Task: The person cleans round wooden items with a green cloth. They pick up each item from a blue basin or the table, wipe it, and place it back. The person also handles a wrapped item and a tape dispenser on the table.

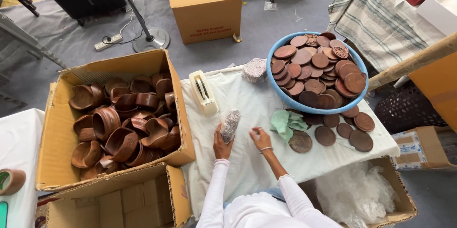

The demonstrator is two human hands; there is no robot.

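A bubble-wrapped bundle [230, 125] is clasped upright in the left hand [222, 145] at the centre of the frame, above the white cloth [247, 161] covering the table. The right hand [261, 137] is held just beside it, fingers loosely curled with nothing gripped. A green cloth [287, 122] and a dark wooden disc [300, 141] are seen just to its right. A blue basin [285, 99] heaped with discs is placed at upper right, and a cardboard box [57, 137] of wooden holders at left.
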